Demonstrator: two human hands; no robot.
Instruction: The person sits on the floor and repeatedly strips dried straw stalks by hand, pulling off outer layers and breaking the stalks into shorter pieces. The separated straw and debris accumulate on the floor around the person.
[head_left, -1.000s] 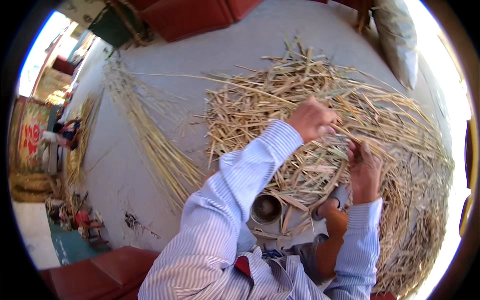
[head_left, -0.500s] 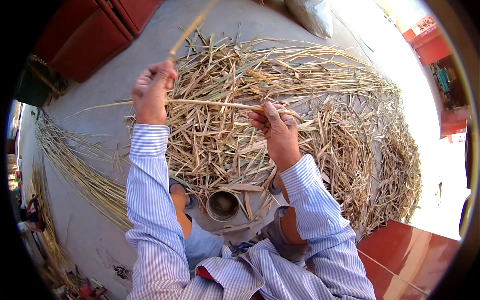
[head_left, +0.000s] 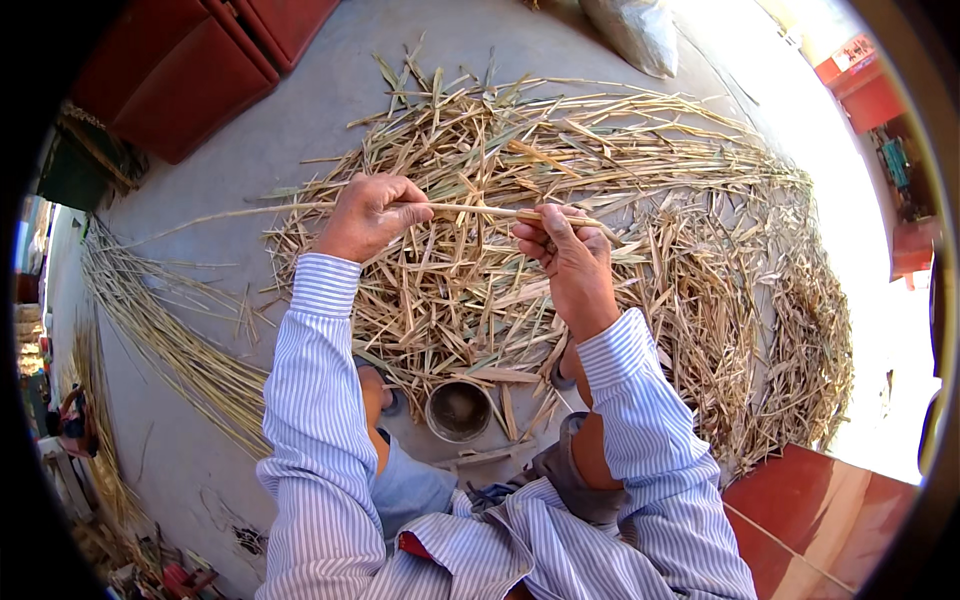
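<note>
A long, thin, pale reed stalk [head_left: 468, 209] runs level across both hands, its thin end trailing off to the left past my left wrist. With fingers closed round it, my left hand [head_left: 370, 215] pinches the stalk. My right hand [head_left: 572, 260] grips its thicker end between thumb and fingers, and a short tan end juts out to the right of the thumb. Whether a small tool also sits in that hand cannot be made out. Beneath both hands spreads a heap of dry husks and leaves [head_left: 440, 290].
A bundle of thin stalks [head_left: 190, 370] lies on the floor to the left. Longer stalks [head_left: 680, 145] lie across the heap's far side. Between my feet stands a round metal bowl [head_left: 459, 411]. Red furniture [head_left: 190, 80] is at the far left, a pale sack [head_left: 632, 35] at the back.
My left hand has come down and to the right, onto the stalk. The tan strip it held up before is gone from it. My right hand keeps its grip.
</note>
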